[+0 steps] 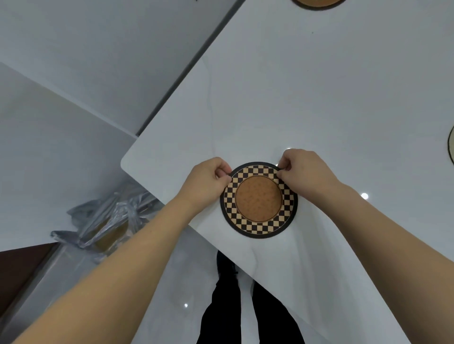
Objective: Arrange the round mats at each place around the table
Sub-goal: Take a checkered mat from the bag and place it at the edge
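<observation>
- Left hand [205, 180] fingers pinch the checkered round mat [258, 199] at its far-left rim.
- Right hand [305, 173] fingers pinch its far-right rim.
- Mat lies near the white tabletop [319, 86] corner.

Even, soft light; wide-angle edge distortion.

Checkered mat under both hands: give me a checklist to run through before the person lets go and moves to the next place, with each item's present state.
1. Checkered mat lies flat on the table: ok, as far as visible.
2. Whole mat is on the tabletop, clear of the near edge: ok, though close to it.
3. Left hand and right hand have released the rim: not ok, fingers of both pinch its far edge.
4. Other places already hold mats: one at the far edge and one at the right edge, both cut off.
5. Remaining places covered: cannot tell.
</observation>
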{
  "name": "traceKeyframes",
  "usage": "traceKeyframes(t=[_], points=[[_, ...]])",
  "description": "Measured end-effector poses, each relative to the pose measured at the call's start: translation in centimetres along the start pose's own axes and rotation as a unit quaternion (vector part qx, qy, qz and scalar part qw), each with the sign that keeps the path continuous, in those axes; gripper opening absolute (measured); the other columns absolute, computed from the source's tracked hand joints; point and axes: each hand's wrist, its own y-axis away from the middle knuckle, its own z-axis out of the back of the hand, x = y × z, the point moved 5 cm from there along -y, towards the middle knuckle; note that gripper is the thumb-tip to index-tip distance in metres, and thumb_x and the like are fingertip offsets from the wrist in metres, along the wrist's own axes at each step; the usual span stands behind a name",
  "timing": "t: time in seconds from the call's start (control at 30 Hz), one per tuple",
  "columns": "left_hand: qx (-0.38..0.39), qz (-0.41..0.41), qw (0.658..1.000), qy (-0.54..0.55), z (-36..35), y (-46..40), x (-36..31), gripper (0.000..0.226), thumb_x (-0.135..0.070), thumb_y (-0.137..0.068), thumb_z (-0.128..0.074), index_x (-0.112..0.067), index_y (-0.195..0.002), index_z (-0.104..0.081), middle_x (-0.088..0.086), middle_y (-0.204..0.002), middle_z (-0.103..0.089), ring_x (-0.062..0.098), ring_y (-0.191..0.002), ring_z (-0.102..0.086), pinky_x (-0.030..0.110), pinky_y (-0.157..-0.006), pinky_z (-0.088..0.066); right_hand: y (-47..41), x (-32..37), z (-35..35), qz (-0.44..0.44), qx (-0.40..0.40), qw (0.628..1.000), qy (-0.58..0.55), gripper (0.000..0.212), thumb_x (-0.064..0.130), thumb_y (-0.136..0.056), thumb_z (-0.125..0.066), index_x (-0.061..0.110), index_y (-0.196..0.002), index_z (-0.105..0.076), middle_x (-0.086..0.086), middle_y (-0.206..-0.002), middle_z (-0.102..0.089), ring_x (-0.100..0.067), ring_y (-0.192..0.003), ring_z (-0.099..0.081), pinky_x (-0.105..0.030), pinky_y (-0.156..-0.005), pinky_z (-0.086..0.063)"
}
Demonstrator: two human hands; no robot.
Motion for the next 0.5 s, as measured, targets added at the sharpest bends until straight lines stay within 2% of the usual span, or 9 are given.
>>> traceKeyframes(t=[0.17, 0.5], points=[[0.025, 0.007, 0.999, -0.03, 0.1, 0.8, 0.5, 0.01, -0.013, -0.084, -0.063, -0.02, -0.091, -0.066, -0.01, -0.077, -0.064, 0.004, -0.071, -0.059, 0.018, -0.064, -0.044, 0.9, 0.3, -0.8, 0.009, 0.061, 0.998, 0.03, 0.004, 0.015, -0.085, -0.061, 0.017, -0.088, -0.06, -0.004, -0.098, -0.065, -0.024, -0.093, -0.06, -0.031, -0.073, -0.046], [0.012, 0.03, 0.999, -0.024, -0.6, 3.8, 2.1, 0.01, -0.014, -0.081, -0.064, -0.02, -0.089, -0.067, -0.003, -0.078, -0.069, 0.002, -0.066, -0.055, 0.016, -0.059, -0.039, 2.5, 0.9, -1.8, 0.027, 0.106, 0.992, 0.054, 0.009, 0.015, -0.086, -0.061, 0.019, -0.085, -0.053, -0.005, -0.1, -0.065, -0.024, -0.094, -0.059, -0.031, -0.075, -0.044]])
